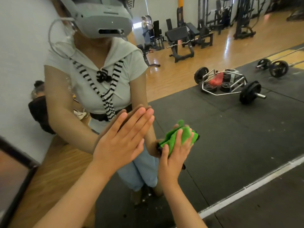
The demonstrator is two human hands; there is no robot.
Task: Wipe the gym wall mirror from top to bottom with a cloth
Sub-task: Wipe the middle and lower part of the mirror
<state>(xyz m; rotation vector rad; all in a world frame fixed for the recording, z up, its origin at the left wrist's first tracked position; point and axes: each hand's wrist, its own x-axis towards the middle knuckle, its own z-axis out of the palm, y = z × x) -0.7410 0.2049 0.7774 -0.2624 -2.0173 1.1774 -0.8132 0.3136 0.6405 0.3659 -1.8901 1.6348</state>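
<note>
Head view: the left hand (pixel 121 139) lies flat against the gym wall mirror (pixel 222 137), its fingers (pixel 139 117) straight, together and holding nothing. Just to its right, the right hand (pixel 175 156) presses a bunched green cloth (pixel 174 139) onto the lower glass, fingers spread over it rather than curled around it. A loaded hex bar (pixel 230 84) shows in the reflection

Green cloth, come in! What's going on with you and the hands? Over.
Left hand flat on mirror, fingers straight. Right hand presses green cloth against mirror. Nothing seen in the way.
</note>
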